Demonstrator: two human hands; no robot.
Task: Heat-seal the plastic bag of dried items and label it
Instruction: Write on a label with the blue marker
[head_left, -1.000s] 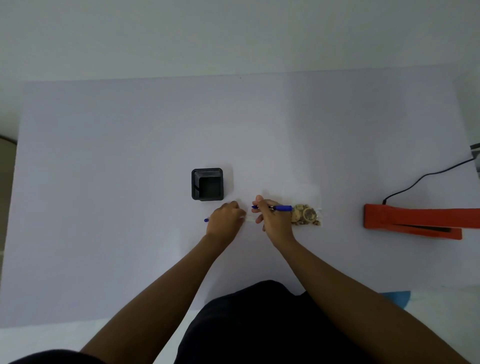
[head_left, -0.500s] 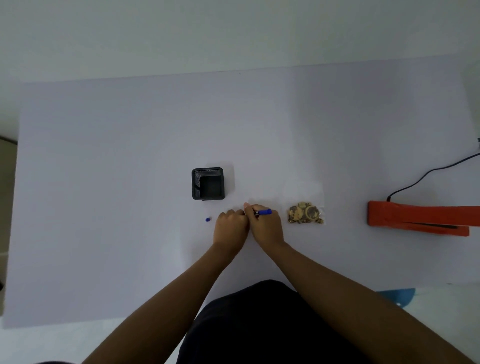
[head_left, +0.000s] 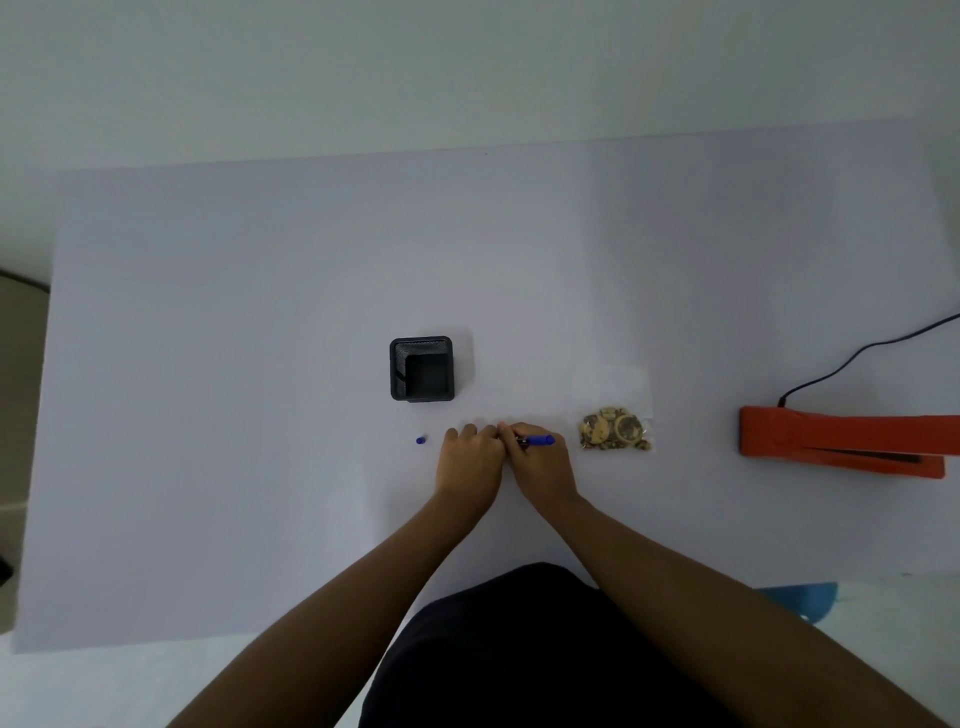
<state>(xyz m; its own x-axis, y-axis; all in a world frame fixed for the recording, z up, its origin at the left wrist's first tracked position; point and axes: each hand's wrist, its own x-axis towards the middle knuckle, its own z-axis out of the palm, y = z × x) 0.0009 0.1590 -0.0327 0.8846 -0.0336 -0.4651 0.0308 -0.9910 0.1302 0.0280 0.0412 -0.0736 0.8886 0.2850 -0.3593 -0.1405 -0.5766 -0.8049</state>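
— Gripping what?
— Pen (head_left: 536, 440), pinched in my right hand (head_left: 540, 465); left hand (head_left: 470, 457), fingers curled, steadies beside it, holding nothing I can see. Labelling, I judge.
— Bag?
— Bag (head_left: 615, 427) on bench (head_left: 260, 312), just right.

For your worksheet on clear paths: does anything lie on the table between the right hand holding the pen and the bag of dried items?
Nothing visible does. The right hand grips the pen, and bare table separates it from the bag.
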